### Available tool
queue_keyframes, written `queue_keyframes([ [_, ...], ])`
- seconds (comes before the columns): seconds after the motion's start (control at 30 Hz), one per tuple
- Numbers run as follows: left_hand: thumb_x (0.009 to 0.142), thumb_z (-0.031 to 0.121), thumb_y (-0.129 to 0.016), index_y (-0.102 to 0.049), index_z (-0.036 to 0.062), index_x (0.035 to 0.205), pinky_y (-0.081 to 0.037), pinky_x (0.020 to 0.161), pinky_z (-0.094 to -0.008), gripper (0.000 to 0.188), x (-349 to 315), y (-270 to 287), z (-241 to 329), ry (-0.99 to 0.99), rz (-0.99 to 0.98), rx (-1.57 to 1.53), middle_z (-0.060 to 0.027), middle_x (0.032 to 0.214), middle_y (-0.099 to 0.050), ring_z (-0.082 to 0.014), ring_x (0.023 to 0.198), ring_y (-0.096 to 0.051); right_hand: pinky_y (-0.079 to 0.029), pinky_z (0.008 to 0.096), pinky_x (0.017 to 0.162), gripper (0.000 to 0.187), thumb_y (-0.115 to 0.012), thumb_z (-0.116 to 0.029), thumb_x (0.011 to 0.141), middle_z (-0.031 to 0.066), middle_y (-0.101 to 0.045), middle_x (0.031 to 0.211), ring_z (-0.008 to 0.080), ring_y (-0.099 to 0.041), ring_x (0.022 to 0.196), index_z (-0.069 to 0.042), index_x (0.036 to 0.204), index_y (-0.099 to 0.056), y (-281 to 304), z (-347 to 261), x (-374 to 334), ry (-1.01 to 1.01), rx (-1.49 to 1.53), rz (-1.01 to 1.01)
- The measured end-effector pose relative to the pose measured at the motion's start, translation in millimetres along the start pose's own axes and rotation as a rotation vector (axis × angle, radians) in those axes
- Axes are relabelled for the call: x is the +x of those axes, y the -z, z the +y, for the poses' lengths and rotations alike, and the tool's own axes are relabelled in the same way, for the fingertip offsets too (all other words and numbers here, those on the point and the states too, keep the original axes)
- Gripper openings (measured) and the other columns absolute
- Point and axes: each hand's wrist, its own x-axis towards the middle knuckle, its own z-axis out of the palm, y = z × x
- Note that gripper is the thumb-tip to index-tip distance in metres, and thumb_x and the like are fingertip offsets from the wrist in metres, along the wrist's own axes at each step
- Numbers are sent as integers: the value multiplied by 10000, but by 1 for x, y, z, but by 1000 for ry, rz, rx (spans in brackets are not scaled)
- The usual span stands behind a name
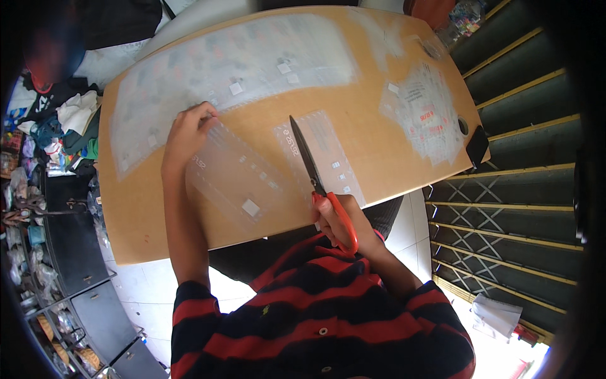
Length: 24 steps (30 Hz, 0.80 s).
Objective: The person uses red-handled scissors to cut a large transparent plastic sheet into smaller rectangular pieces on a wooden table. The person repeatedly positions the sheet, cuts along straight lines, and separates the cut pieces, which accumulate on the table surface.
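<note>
Toward the left of the table, my left hand (191, 131) has its fingers curled closed on the far end of a clear printed plastic bag (237, 167), which lies slanted toward me. My right hand (334, 218), at the table's near edge, grips a pair of scissors (307, 155) by their red handles. The dark blades look closed and point away from me. Beneath the blades lies a second clear printed bag (328, 148), flat on the board; whether the scissors touch it I cannot tell.
The brown table (379, 151) carries a wide layer of overlapping clear bags (221, 63) along its far left side. A loose pile of printed bags (423, 114) lies at the right, near a black object (478, 146) on the edge. A folding metal gate (505, 170) stands beyond.
</note>
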Motion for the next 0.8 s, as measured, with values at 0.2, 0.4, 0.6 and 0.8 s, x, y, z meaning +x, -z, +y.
queue_keyframes([
  [0.2, 827, 169, -702, -651, 93, 1051, -400, 921, -457, 242, -20, -32, 75, -201, 214, 186, -115, 1089, -613, -340, 1071, -543, -433, 276, 466, 665, -359, -470, 1038, 42, -458, 426, 132, -474, 377, 48, 682, -577, 30, 24, -30, 130, -102, 175],
  [0.4, 822, 256, -717, -627, 147, 1252, -301, 1025, -593, 453, -73, -95, 123, -482, -117, 207, -107, 1435, -460, -345, 1298, -417, -420, 316, 467, 548, -505, -476, 992, 31, -491, 531, 132, -495, 472, 21, 774, -584, 57, 62, -55, 149, -56, 136],
  [0.6, 821, 41, -609, -642, 174, 1240, -127, 1115, -701, 441, -100, -55, 106, -314, -278, 371, -57, 1525, -375, -352, 1433, -278, -417, 358, 580, 530, -554, -495, 961, 84, -521, 656, 172, -505, 615, 5, 784, -562, 72, 84, -80, 46, -152, -111],
  [0.8, 773, 214, -767, -557, 148, 1312, -147, 1111, -701, 583, -142, -83, 138, -170, -136, 199, -90, 1540, -342, -377, 1444, -248, -443, 410, 632, 437, -601, -426, 944, 137, -555, 685, 263, -587, 664, -4, 839, -569, 72, 95, -93, -13, -321, -251],
])
